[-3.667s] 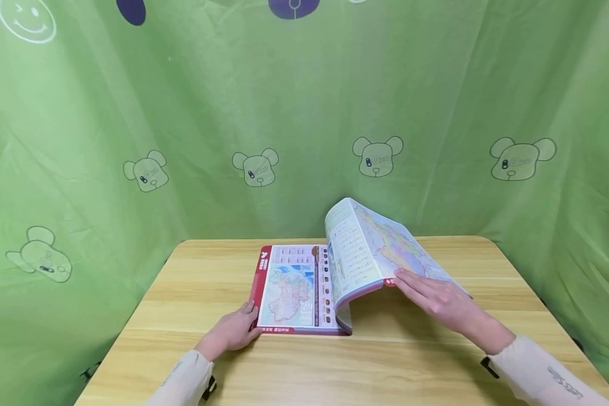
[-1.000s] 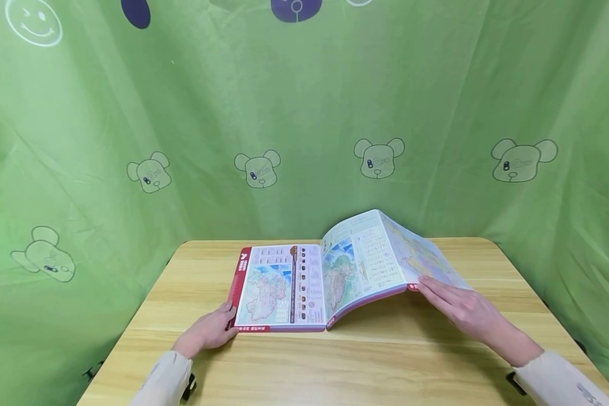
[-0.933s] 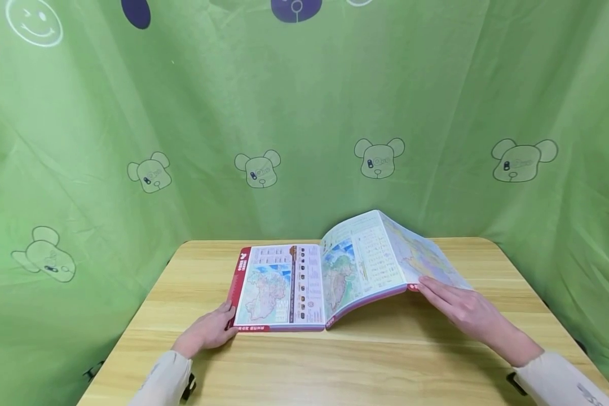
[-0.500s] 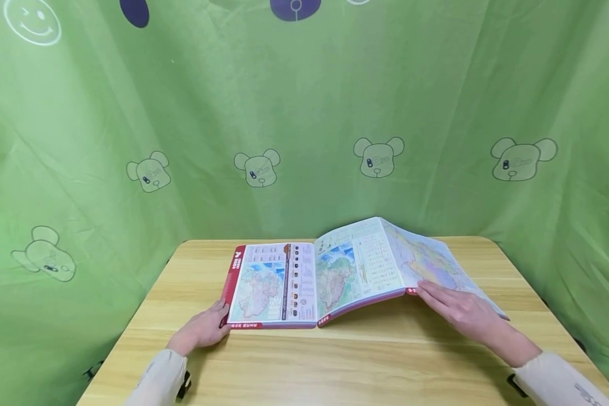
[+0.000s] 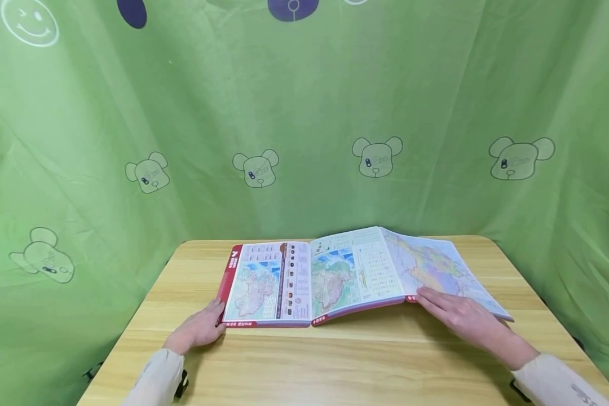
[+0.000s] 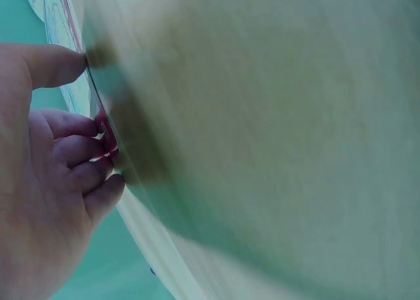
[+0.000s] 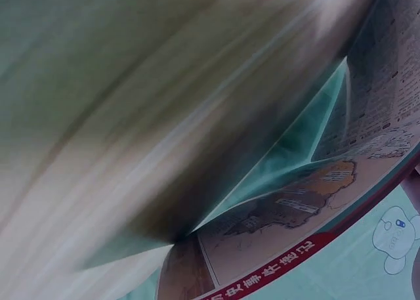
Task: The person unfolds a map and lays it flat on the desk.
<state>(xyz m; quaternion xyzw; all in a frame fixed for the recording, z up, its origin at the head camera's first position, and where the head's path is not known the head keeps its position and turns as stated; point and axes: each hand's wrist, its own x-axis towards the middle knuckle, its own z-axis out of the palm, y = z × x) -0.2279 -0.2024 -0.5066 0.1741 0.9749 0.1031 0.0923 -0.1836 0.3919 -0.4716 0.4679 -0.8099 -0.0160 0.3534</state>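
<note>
An open map book [image 5: 286, 307] with a red border lies on the table in the head view. Two pages show on its left and middle. Past a raised crease, a page with a coloured map [image 5: 433, 262] slopes down to the right. My left hand [image 5: 198, 327] grips the near left corner; in the left wrist view its thumb and bent fingers meet the edge around the red corner. My right hand [image 5: 462, 316] holds the near edge of the sloping map page, fingers on top, thumb hidden. The right wrist view shows the raised pages' printed underside [image 7: 282, 208] arching over the table.
The wooden table [image 5: 294, 366] extends in front of the book and to both sides. A green curtain [image 5: 304, 113] printed with bear heads hangs close behind the table and along its sides.
The book has slid left with my left hand. The raised crease has sunk lower and the pages have spread flatter, with more of the coloured map showing. My right hand has moved right and slightly nearer.
</note>
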